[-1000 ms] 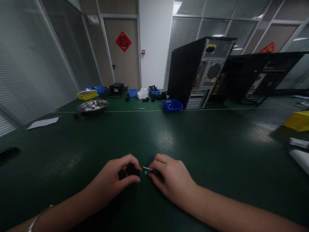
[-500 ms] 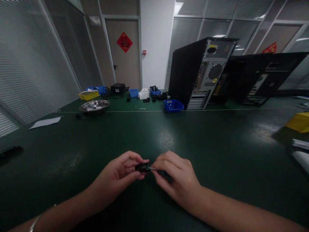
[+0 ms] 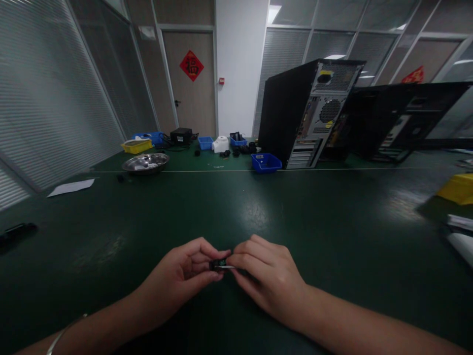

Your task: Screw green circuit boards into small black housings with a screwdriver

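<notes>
Low in the middle of the view, my left hand [image 3: 185, 273] pinches a small black device [image 3: 213, 265] between thumb and fingertips. A bit of green circuit board shows inside its exposed side. From the right, my right hand [image 3: 268, 276] closes around a thin screwdriver [image 3: 229, 267], whose metal shaft reaches into or across the device. Its dark handle is mostly covered by my fingers. Both hands are just above the green tabletop [image 3: 155, 222], with their fingertips nearly meeting at the device.
A metal bowl [image 3: 145, 162], a paper sheet [image 3: 71, 187] and a black object [image 3: 17, 231] lie to the left. Behind are a dark blue bin [image 3: 266, 163], a white device [image 3: 220, 144] and a black computer tower [image 3: 288, 113]. A yellow bin [image 3: 458, 189] is at right.
The screwdriver's shaft has swung flatter across the device, and its handle is now more covered by my right fingers. Both hands have sunk slightly, and green board shows more clearly.
</notes>
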Available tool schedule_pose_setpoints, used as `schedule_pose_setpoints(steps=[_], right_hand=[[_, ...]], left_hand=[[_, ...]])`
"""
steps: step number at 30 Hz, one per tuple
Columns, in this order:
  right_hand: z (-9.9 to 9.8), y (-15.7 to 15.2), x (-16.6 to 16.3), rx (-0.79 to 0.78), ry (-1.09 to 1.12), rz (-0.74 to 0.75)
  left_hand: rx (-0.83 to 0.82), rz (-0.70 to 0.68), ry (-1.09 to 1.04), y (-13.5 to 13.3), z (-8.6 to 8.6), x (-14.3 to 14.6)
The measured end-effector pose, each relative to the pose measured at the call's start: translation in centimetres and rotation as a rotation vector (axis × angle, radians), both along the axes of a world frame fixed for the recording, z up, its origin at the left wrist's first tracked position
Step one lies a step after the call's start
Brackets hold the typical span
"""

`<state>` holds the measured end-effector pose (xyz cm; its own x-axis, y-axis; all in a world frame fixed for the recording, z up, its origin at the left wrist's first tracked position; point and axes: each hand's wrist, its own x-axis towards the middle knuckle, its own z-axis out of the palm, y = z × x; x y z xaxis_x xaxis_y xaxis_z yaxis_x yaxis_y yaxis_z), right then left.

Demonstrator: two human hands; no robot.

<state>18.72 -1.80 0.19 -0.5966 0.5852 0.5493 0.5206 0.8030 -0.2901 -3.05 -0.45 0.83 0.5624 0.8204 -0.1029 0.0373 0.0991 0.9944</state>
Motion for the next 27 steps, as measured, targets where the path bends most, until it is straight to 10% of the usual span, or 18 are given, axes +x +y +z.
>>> schedule_pose_setpoints(steps=[11, 27], right_hand=[[0.0, -0.2, -0.2, 0.028, -0.126, -0.004], [-1.0, 0.0, -0.9, -0.316, 0.273, -0.075]], left_hand=[[0.087, 0.067, 0.024, 0.5, -0.1, -0.6], [-0.126, -0.079, -0.040, 0.5, -0.8, -0.2]])
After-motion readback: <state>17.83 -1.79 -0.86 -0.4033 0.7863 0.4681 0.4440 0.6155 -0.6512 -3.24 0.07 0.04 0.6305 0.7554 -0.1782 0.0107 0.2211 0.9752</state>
